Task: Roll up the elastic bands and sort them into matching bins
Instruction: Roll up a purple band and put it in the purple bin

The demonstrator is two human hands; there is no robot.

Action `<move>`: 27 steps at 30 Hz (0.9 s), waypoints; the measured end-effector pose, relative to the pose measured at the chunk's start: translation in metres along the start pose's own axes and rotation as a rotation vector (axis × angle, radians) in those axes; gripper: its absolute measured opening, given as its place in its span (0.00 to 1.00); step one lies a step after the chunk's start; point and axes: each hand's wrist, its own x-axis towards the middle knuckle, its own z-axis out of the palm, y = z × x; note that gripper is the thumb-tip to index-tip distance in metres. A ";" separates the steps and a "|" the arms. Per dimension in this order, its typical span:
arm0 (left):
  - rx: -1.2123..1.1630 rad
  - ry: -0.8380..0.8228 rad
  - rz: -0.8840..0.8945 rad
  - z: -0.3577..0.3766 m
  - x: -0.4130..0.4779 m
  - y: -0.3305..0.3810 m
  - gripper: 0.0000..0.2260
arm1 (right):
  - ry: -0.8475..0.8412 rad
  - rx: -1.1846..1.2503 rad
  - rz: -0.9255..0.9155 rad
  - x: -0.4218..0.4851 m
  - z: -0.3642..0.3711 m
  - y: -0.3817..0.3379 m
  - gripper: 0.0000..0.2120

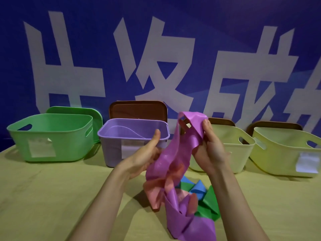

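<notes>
On the table (43, 197), four bins (20, 145) (111, 150) (225, 159) (278, 159); two hands (144, 153) (211, 146) grip one purple band (175, 153).

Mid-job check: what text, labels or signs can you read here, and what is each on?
"成": third big white character on the blue backdrop, probable reading, its foot hidden behind bins.
Other backdrop characters: two cut off by bins, one by the frame edge; unreadable.
White label on green bin: no writing legible.
White label on purple bin: same.
White label on rightmost yellow bin: same.
</notes>
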 end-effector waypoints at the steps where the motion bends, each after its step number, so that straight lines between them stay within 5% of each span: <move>1: -0.024 -0.057 0.003 0.001 -0.001 0.000 0.35 | -0.006 -0.021 0.003 0.000 0.002 0.002 0.13; 5: 0.117 0.165 0.282 0.007 0.004 -0.003 0.11 | -0.023 0.005 0.052 0.000 0.001 0.005 0.16; 9: 0.072 0.439 0.532 0.003 0.009 0.001 0.11 | -0.087 -0.130 0.037 -0.002 -0.002 0.004 0.13; 13: -0.243 0.155 0.473 0.006 -0.005 0.014 0.15 | -0.130 -0.295 0.023 -0.007 0.004 0.001 0.05; 15: -0.195 0.089 0.497 0.003 -0.009 0.015 0.16 | -0.142 -0.355 -0.005 -0.010 0.005 -0.002 0.04; 19: 0.051 0.105 0.583 0.008 -0.020 0.021 0.15 | -0.170 -0.506 -0.039 -0.014 0.003 -0.009 0.10; 27: 0.008 0.175 0.632 0.013 -0.018 0.023 0.09 | -0.162 -0.652 -0.046 -0.018 0.013 -0.007 0.13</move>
